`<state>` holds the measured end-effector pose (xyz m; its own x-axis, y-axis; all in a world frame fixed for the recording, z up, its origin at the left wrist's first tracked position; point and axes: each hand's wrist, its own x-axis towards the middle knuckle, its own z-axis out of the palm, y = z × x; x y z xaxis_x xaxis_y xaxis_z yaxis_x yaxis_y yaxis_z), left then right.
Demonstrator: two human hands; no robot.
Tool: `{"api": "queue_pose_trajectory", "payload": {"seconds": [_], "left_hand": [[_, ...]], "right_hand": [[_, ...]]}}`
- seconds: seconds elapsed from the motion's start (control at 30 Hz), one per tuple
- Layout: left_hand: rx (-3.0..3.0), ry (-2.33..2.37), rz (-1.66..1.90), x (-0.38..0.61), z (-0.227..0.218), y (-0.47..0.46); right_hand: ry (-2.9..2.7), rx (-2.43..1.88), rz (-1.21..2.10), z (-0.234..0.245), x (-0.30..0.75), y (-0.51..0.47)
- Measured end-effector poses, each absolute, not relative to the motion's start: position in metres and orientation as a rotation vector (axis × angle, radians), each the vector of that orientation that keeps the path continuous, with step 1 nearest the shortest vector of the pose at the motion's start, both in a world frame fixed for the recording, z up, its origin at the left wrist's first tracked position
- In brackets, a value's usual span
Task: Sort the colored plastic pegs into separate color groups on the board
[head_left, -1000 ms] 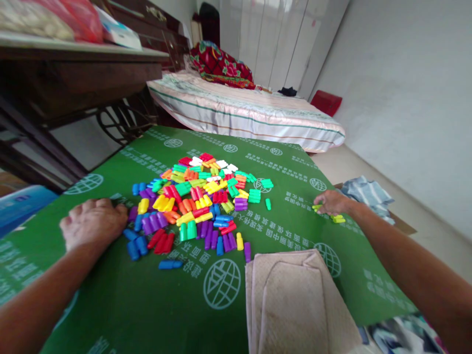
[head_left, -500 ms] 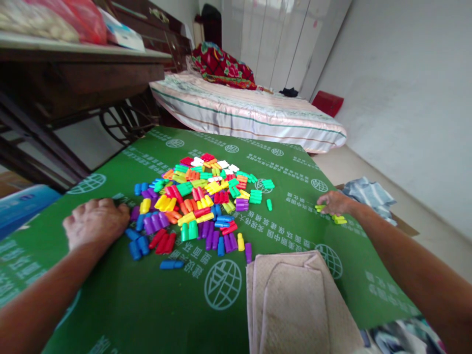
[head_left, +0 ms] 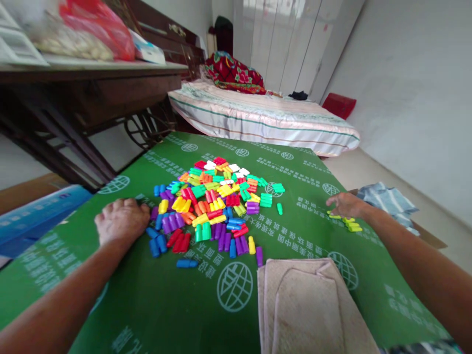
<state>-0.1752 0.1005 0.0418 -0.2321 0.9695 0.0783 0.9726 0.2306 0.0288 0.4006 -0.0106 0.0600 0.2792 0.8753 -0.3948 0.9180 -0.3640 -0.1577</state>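
My left hand point(head_left: 121, 220) lies palm down on the green board point(head_left: 162, 305), its fingers forward and its thumb out to the side. Just right of it spreads a heap of small plastic pegs in many colours, with purple pegs point(head_left: 172, 223), blue pegs point(head_left: 157, 244) and red pegs point(head_left: 179, 241) nearest. My right hand point(head_left: 345, 204) hovers low at the board's right side, fingers stretched leftward and open. Yellow-green pegs point(head_left: 353, 225) lie in a short row beneath it, partly covered by the hand. Whether its fingertips touch them is hard to see.
A folded beige cloth point(head_left: 306, 305) lies at the near edge. Beyond the board is a bed point(head_left: 258, 113); a dark wooden table point(head_left: 92, 88) with bags stands left. A blue box point(head_left: 40, 219) sits below it, and striped fabric point(head_left: 387, 201) lies off the right edge.
The view has swung slightly left, so everything sits further right. My right hand's fingers have lifted and loosened above the yellow-green pegs. My left hand stays resting in place.
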Motion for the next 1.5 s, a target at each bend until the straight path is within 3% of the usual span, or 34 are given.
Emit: {"api": "queue_pose_trajectory", "payload": {"seconds": [0.5, 0.8, 1.27, 1.5], "left_hand": [[-1.911, -2.374, -0.249, -0.178, 0.037, 0.091], [-1.888, -2.360, -0.261, -0.178, 0.036, 0.089], [-1.876, -2.369, -0.276, -0.177, 0.034, 0.088], [-1.929, -2.388, -0.246, -0.179, 0.040, 0.092]], "right_hand": [[2.465, 1.989, -0.551, 0.064, 0.210, 0.014], [2.217, 2.139, -0.376, 0.066, 0.116, 0.042], [2.237, 2.154, -0.678, 0.066, 0.143, 0.024], [2.489, 2.142, -0.804, 0.059, 0.220, -0.015]]}}
